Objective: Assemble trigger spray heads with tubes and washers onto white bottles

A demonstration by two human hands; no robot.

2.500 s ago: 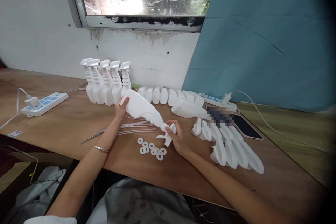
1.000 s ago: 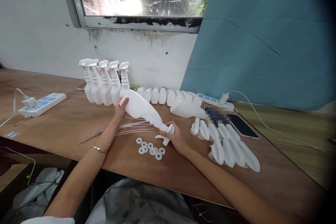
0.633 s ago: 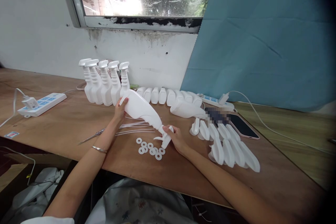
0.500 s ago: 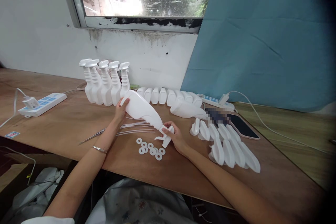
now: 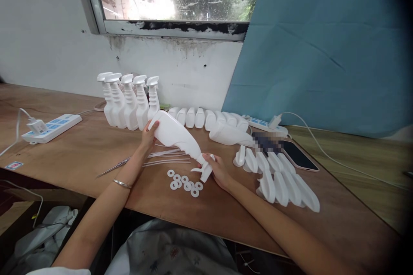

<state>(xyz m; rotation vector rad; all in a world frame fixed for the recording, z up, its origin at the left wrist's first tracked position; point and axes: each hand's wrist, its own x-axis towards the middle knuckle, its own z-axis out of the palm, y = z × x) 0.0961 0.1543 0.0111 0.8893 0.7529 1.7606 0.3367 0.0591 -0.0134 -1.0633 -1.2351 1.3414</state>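
Spray bottle (image 5: 176, 134), in hand: one. White plastic, plain and unlabelled, broad body narrowing to a ribbed neck; held tilted over the bench (image 5: 80, 150), base up toward the left, neck down toward the right. Left hand (image 5: 149, 134) cups the base, fingers wrapped on the body. Right hand (image 5: 217, 168) is closed around the trigger head (image 5: 204, 169) at the neck, white, its lever pointing down toward the bench.

Finished spray bottles (image 5: 129, 101): five, upright, in a close row at the wall, heads fitted, just behind the left hand.

Bare bottles (image 5: 206, 118): a row lying side by side along the wall, bases toward the viewer, about eight; exact count unclear where they overlap. One further bare bottle (image 5: 229, 135) lies on its side in front of that row.

Washers (image 5: 185, 181): white flat rings, about nine, clustered on the bench just below the trigger head; some overlap.

Dip tubes (image 5: 167, 157): thin, pale, several lying roughly parallel under the held bottle; count unclear.

Scissors (image 5: 113, 167): one pair, metal, left of the tubes.

Loose trigger heads (image 5: 280, 178): about nine, laid in two overlapping rows to the right of the right hand.

Power strips: two, one at far left (image 5: 53, 127), one at the wall on the right (image 5: 267, 125), each with a plug in.

Phone (image 5: 298, 154): one, dark screen up, beside the loose heads.
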